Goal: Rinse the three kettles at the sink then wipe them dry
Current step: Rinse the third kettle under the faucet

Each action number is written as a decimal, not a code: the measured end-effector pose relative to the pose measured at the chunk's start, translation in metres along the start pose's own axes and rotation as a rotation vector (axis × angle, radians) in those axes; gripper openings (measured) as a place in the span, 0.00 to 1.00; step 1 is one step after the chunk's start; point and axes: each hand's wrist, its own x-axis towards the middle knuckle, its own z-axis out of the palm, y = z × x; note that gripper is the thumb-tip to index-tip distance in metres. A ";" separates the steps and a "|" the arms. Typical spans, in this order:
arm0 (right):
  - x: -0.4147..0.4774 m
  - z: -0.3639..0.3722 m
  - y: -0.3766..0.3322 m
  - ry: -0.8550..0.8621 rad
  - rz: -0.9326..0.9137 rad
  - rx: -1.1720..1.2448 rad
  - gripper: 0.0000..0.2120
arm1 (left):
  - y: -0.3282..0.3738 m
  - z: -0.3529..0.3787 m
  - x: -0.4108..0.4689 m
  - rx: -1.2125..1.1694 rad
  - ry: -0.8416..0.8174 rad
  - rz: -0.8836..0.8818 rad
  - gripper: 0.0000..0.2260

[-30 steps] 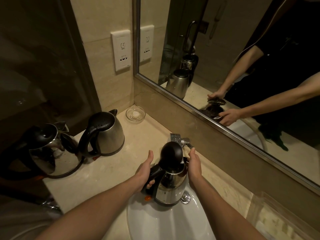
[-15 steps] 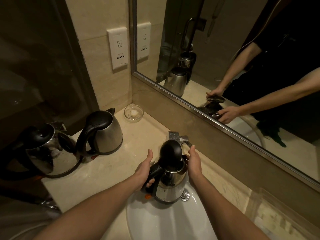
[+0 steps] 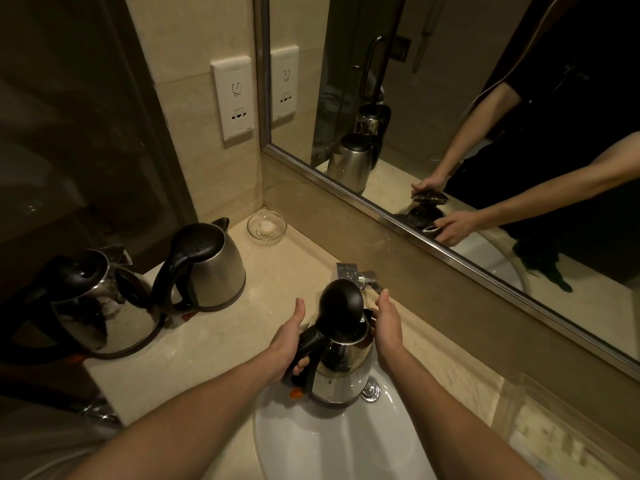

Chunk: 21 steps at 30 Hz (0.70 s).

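A steel kettle point(image 3: 341, 367) with its black lid raised stands over the back of the white sink point(image 3: 332, 445), under the faucet point(image 3: 360, 277). My left hand point(image 3: 289, 341) grips its black handle, thumb pointing up. My right hand point(image 3: 388, 323) is pressed against the kettle's right side near the rim; the mirror shows its fingers curled round the body. Two more steel kettles stand on the counter to the left: one with a shut black lid point(image 3: 211, 268) and a shinier one point(image 3: 100, 306) at the far left.
A small glass dish point(image 3: 266, 226) sits in the counter's back corner. A wall socket point(image 3: 235, 98) is above it. The framed mirror point(image 3: 450, 133) runs along the back wall. A chrome drain knob point(image 3: 371, 389) sits behind the basin. The marble counter point(image 3: 214, 341) lies between kettles and sink.
Hands and kettle hold almost the same pose; only the view has shifted slightly.
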 end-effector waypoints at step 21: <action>0.001 0.004 -0.002 -0.007 -0.006 0.001 0.31 | -0.001 -0.004 0.006 -0.014 0.004 -0.004 0.39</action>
